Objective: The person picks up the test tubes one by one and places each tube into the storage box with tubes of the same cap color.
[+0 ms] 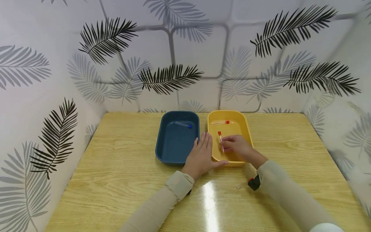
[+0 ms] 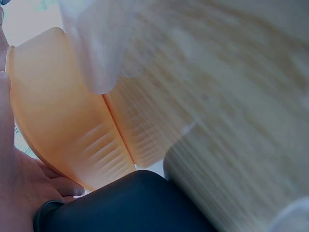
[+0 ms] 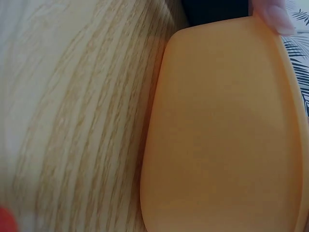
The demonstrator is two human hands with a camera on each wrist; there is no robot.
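Observation:
My right hand (image 1: 236,146) reaches into the yellow tray (image 1: 246,125) and pinches a red-capped test tube (image 1: 221,139) between thumb and fingers. Another red-capped tube (image 1: 218,123) lies nearer the tray's far end. With fingers extended, my left hand (image 1: 200,157) rests at the adjoining edges of the yellow tray and the blue tray (image 1: 175,145), its thumb along the yellow tray's near rim. A blue-capped tube (image 1: 182,124) lies in the blue tray. In the right wrist view, the yellow tray's outer wall (image 3: 222,125) hides the held tube; a left-hand fingertip (image 3: 274,17) touches the rim.
A clear tube (image 1: 239,187) with a red cap lies on the wooden table (image 1: 121,161), beside the black camera (image 1: 254,182) under my right wrist. Behind the trays rises a leaf-patterned backdrop (image 1: 197,51). Both trays stand side by side near the table's far edge.

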